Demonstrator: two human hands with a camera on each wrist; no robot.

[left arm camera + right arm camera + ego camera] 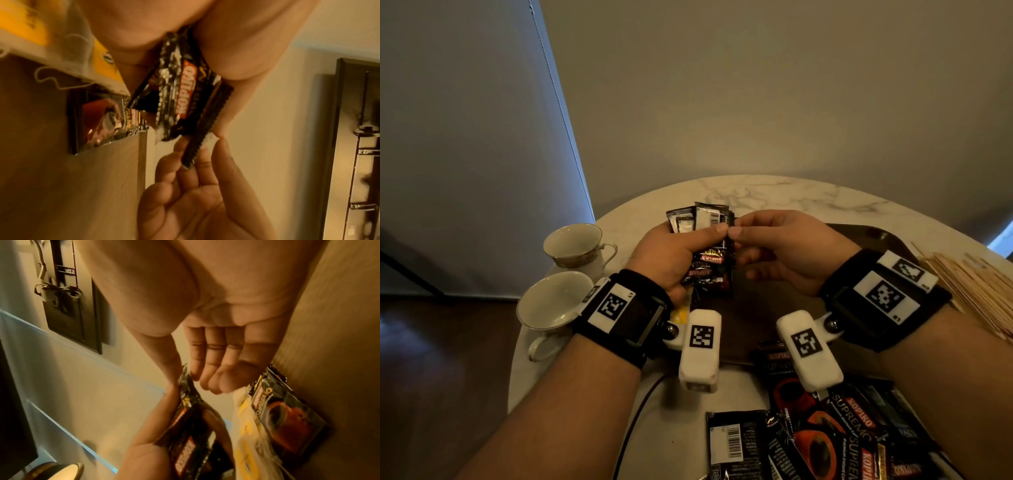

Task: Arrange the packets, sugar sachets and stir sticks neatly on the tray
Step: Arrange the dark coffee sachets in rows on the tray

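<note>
While the left hand grips "KOPIKO" packets, right fingers pinch one.

Black-and-red packets, seemingly marbled table

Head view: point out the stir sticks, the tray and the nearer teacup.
stir sticks (976, 291): head view, middle of the wooden bundle.
tray (887, 240): head view, bare far right rim.
nearer teacup (551, 301): head view, inside of the bowl.
</note>
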